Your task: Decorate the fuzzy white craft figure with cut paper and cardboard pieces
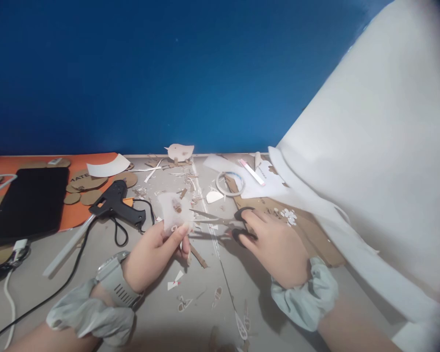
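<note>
Blue wall [168, 78] fills the upper frame behind a grey table [132, 313]. At centre, my left hand [150, 256] has its fingers clamped on a thin white sheet [165, 210], thumb on top near its lower edge. Right of centre, my right hand [278, 247] has its fingers in the handles of the scissors [225, 221]; the blades stand apart, tips pointing left toward the sheet's right edge. Whether they touch it, I cannot tell. Noted left of centre: a glue gun [113, 203]; at far left, a black tablet [31, 205]. Above the scissors lie a tape roll [219, 185] and a pink-and-white marker [252, 172].
</note>
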A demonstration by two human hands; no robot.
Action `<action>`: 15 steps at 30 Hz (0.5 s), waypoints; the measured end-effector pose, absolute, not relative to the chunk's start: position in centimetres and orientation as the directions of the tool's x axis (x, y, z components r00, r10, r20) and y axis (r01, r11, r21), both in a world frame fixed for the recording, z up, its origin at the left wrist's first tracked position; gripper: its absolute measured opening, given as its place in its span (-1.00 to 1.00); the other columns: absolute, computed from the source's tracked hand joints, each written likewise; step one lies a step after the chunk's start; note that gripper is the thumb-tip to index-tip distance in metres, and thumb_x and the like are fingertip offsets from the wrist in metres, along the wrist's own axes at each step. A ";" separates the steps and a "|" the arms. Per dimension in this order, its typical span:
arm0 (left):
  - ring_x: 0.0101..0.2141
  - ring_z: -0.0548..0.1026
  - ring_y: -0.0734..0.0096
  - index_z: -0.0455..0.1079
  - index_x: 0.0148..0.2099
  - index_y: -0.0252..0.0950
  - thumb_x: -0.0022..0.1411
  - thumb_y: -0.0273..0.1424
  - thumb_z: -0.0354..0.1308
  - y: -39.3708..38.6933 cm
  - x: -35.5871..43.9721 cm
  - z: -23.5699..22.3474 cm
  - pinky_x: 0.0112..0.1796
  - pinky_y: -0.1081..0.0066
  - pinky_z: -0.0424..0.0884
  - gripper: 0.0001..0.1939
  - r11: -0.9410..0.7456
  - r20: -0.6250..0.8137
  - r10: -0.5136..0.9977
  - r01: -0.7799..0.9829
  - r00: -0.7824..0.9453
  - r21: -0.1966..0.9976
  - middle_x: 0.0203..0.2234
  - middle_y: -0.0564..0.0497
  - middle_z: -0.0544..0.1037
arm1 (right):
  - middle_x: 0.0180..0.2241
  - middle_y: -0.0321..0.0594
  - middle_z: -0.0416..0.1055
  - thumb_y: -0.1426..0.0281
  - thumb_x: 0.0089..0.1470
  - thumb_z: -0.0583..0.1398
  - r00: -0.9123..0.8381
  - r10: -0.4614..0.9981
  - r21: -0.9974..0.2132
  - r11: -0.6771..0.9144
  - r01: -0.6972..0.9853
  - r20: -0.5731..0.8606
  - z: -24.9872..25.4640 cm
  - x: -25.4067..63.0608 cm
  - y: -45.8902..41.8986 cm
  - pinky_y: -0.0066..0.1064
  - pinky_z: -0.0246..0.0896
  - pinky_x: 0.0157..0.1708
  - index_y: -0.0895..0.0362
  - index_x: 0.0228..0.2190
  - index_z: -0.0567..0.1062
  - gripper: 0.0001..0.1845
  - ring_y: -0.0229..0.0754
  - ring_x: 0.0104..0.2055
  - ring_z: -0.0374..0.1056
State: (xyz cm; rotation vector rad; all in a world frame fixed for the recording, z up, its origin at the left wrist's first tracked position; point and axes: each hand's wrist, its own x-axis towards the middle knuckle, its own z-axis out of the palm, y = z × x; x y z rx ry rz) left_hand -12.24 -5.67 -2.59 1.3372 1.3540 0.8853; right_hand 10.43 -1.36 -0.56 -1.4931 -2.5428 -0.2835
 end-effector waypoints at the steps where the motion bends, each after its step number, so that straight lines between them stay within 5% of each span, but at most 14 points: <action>1: -0.56 0.48 0.41 0.34 -0.58 -0.28 0.27 -0.21 -0.05 -5.6 -12.3 -2.6 -0.40 0.44 0.44 -0.57 0.134 -0.165 0.979 0.238 0.118 0.962 -0.68 0.02 0.48 | -0.48 -0.32 0.36 0.41 -0.02 0.19 -0.486 0.835 0.082 0.482 0.872 0.257 -0.5 10.5 -1.3 -0.40 0.00 -0.53 0.07 -0.38 0.33 -0.89 -0.16 -0.45 0.28; 15: -0.59 0.46 0.45 0.36 -0.57 -0.33 0.21 -0.11 0.02 -5.7 -12.4 -2.6 -0.46 0.46 0.45 -0.55 0.278 -0.266 0.934 -0.014 0.240 0.961 -0.67 0.01 0.47 | -0.41 -0.27 0.40 0.47 -0.04 0.19 -0.529 0.801 0.071 0.532 0.844 0.279 -0.4 11.0 -0.8 -0.37 0.05 -0.48 0.10 -0.34 0.37 -0.85 -0.13 -0.39 0.28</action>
